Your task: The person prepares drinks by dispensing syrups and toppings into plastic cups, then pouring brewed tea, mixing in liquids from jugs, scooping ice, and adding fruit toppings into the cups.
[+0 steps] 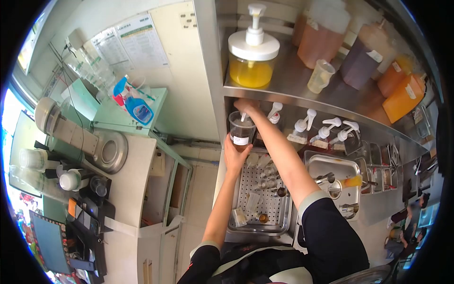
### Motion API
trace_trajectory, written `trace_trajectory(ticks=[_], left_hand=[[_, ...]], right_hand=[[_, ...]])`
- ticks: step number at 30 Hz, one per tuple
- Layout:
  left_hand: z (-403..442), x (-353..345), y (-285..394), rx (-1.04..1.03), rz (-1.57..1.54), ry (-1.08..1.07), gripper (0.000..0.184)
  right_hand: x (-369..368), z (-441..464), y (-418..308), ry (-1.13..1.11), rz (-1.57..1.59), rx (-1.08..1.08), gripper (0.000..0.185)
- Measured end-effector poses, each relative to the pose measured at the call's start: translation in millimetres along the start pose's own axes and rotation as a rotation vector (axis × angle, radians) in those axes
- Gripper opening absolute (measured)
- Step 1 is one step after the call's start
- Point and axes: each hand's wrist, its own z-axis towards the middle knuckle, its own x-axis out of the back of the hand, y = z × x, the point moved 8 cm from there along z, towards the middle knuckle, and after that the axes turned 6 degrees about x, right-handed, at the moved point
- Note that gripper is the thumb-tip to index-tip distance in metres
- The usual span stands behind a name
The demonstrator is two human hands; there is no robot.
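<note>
My left hand is wrapped round the lower part of a clear plastic container with a white label, under the steel shelf. Above that container, my right hand curls over a white pump head; its fingertips are partly hidden. Beside my right forearm stand more white pump dispensers in a row. Below my hands, a perforated steel tray holds small clear cups and measuring pieces.
On the shelf overhead stand a yellow pump jar, a measuring cup and several jugs of coloured liquid. A steel tray with metal jiggers lies to the right. At left, a counter carries a sealing machine and a spray bottle.
</note>
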Motion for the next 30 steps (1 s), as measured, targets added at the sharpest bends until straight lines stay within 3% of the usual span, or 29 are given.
trace_trajectory(ticks=[1,2,4,5,7,9,11,12,14,15,17,18,21,23,25,26,27,29,30], left_hand=[[0.5,-0.3,0.6,0.03,-0.017,-0.025,0.081],[0.8,1.8,1.0,0.045,-0.029,-0.048,0.081],[-4.2,20.0,14.3,0.004,-0.004,-0.064,0.08],[-8.7,29.2,17.1,-0.011,0.023,-0.076,0.079],[-17.7,44.8,7.2,-0.028,-0.076,-0.132,0.076],[-18.4,75.3,32.4,-0.046,-0.13,-0.147,0.074],[-4.1,96.1,85.2,-0.136,-0.299,-0.153,0.072],[3.6,103.3,117.6,-0.159,-0.373,-0.168,0.071],[21.1,114.0,180.6,-0.231,-0.396,-0.185,0.069],[29.6,117.7,208.1,-0.283,-0.345,-0.184,0.068],[45.4,114.9,238.0,-0.217,-0.341,-0.259,0.063],[51.6,113.7,242.2,-0.179,-0.382,-0.265,0.059],[49.0,117.6,253.2,-0.208,-0.473,-0.243,0.057],[50.9,111.9,238.8,-0.215,-0.42,-0.282,0.058],[53.6,110.2,236.2,-0.214,-0.531,-0.289,0.057],[50.9,111.8,236.4,-0.238,-0.513,-0.279,0.056],[51.1,111.2,232.6,-0.268,-0.532,-0.291,0.056],[41.2,110.4,228.0,-0.3,-0.534,-0.331,0.065],[33.6,107.1,222.3,-0.263,-0.594,-0.366,0.073]], right_hand=[[14.7,-4.1,-10.8,0.054,0.005,0.072,0.04],[17.6,-7.9,-8.3,-0.081,0.177,0.027,0.041],[37.3,-33.6,-28.3,-0.195,0.212,0.091,0.04],[37.3,-42.6,-32.2,-0.174,0.067,0.197,0.038],[103.5,-107.8,-79.7,-0.06,-0.047,0.671,0.028],[173.5,-123.0,-112.4,-0.217,0.173,0.717,0.017],[255.8,-95.8,-115.6,0.174,0.685,0.61,0.013],[300.9,-84.4,-124.5,0.444,0.506,0.583,0.016],[340.1,-53.5,-150.7,0.593,0.297,0.604,0.026],[328.9,-3.8,-152.1,0.416,0.204,0.583,0.029],[269.4,43.2,-152.0,-0.218,0.129,0.45,0.027],[257.6,13.4,-148.9,-0.415,0.218,0.161,0.028],[225.1,50.5,-132.2,-0.445,0.191,0.305,0.034],[228.8,40.1,-139.3,-0.357,0.073,0.387,0.03],[240.4,37.4,-123.9,-0.153,1.085,0.926,0.028],[224.8,64.2,-150.0,-0.192,0.073,0.792,0.027],[230.1,72.2,-150.6,-0.118,0.037,0.661,0.024],[303.6,4.0,-154.6,0.607,0.334,0.677,0.018],[324.8,-20.8,-152.0,0.832,0.426,0.758,0.015]])
